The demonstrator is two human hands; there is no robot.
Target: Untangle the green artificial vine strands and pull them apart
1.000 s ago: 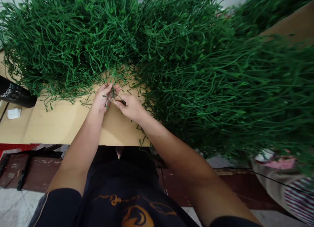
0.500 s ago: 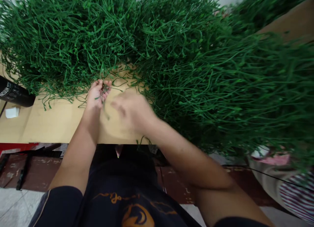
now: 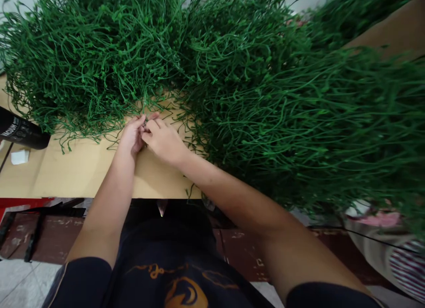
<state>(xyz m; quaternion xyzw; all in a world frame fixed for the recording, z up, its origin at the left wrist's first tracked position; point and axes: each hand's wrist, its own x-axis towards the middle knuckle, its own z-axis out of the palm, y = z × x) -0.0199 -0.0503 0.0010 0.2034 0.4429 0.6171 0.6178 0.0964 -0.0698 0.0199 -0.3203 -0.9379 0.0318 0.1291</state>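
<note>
My left hand [image 3: 132, 134] is closed, thumb and fingers pinching a thin green artificial stem [image 3: 145, 115], of which only a little shows. My right hand [image 3: 168, 143] meets it from the right, its thumb and fingertips pressed together against the left fingertips. What the right fingers grip is hidden between the hands. Both hands are just above the tan board [image 3: 89, 164], at the front edge of a large heap of loose green stems [image 3: 99, 64] with small budded ends.
A second thick pile of green stems [image 3: 299, 126] covers the right side and hangs over the front edge. At the left lie a black bottle [image 3: 23, 130] and a small white piece [image 3: 20, 157]. A person's striped clothing [image 3: 407, 268] shows at lower right.
My right hand, blurred and apart before, has moved left to my left hand and closed its fingers there. The stem end that dangled below the left hand is now out of sight.
</note>
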